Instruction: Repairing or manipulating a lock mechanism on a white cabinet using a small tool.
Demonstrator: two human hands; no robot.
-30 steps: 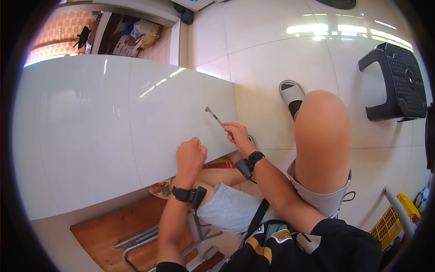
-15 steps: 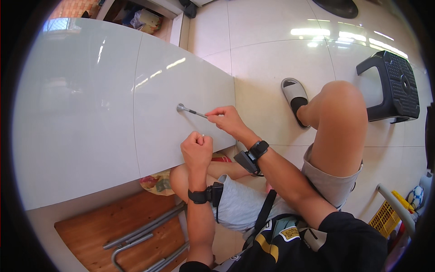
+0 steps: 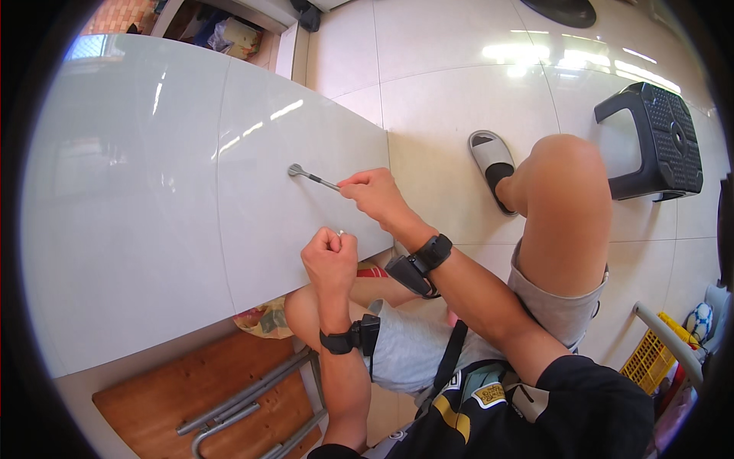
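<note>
My right hand [image 3: 375, 195] pinches the end of a slim silver rod-like tool [image 3: 325, 183] with a dark band and a flared grey head. The head points left, at or just above the glossy white tabletop [image 3: 153, 229]; I cannot tell whether it touches. My left hand [image 3: 330, 254] is closed in a fist near the table's front edge, below the tool. A small pale bit shows at the top of this fist, but its kind is hidden by the fingers.
Under the table are a wooden board [image 3: 191, 382] and folded grey metal tubes [image 3: 245, 394]. A black plastic stool [image 3: 665, 141] stands on the tiled floor at right. A yellow basket [image 3: 648, 361] is at lower right. Behind the table is an open compartment [image 3: 222, 34] holding bags.
The view has shifted slightly, so most things sit a little further left. Both hands keep their grips, and the tool's head still points left over the table.
</note>
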